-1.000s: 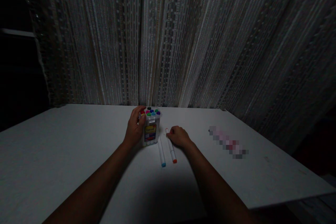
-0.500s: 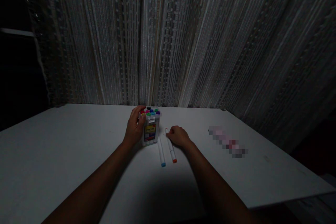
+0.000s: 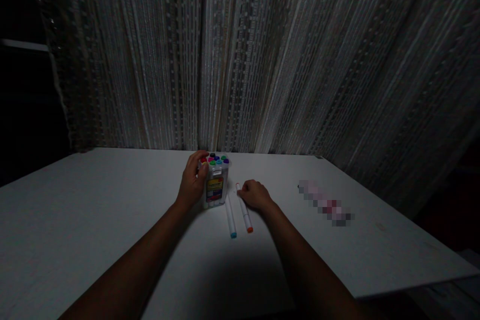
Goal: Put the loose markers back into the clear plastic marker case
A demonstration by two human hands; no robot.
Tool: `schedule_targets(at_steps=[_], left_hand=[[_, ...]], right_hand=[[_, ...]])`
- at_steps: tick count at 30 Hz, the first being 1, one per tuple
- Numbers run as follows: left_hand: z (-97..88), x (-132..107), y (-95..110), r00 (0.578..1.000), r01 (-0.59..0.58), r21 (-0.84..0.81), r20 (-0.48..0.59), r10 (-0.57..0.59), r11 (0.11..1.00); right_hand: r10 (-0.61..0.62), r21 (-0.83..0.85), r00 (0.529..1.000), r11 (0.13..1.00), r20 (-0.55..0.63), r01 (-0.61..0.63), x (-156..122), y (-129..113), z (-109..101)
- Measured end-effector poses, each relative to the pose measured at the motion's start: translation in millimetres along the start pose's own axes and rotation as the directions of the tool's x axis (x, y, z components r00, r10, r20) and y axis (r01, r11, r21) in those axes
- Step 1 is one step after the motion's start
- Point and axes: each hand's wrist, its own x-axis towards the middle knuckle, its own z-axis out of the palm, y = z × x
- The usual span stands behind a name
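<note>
My left hand [image 3: 192, 180] is closed around the left side of a clear plastic marker case [image 3: 216, 187], its thumb in front and fingers over the top edge. The case stands upright on the white table, full of markers with coloured ends and bearing a yellow, blue and red label. To its right, a white marker with a blue end [image 3: 231, 217] lies flat. Beside that lies a white marker with an orange end [image 3: 245, 217]. My right hand [image 3: 255, 194] rests on the table with curled fingers, its fingertips at the far part of the orange-ended marker.
A pixelated pinkish long object [image 3: 324, 202] lies on the right side of the white table [image 3: 112, 200]. Striped curtains [image 3: 240, 60] hang behind the table's far edge. The table's right edge runs diagonally toward me, and the scene is dim.
</note>
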Motion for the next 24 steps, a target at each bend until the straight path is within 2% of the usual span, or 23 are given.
schedule_targets(at_steps=[24], left_hand=[[0.0,-0.4,0.0,1.0,-0.008,0.022,0.002,0.008,1.0]], right_hand=[[-0.003,-0.005,1.0,1.0,0.006,0.003,-2.8,-3.5,-3.8]])
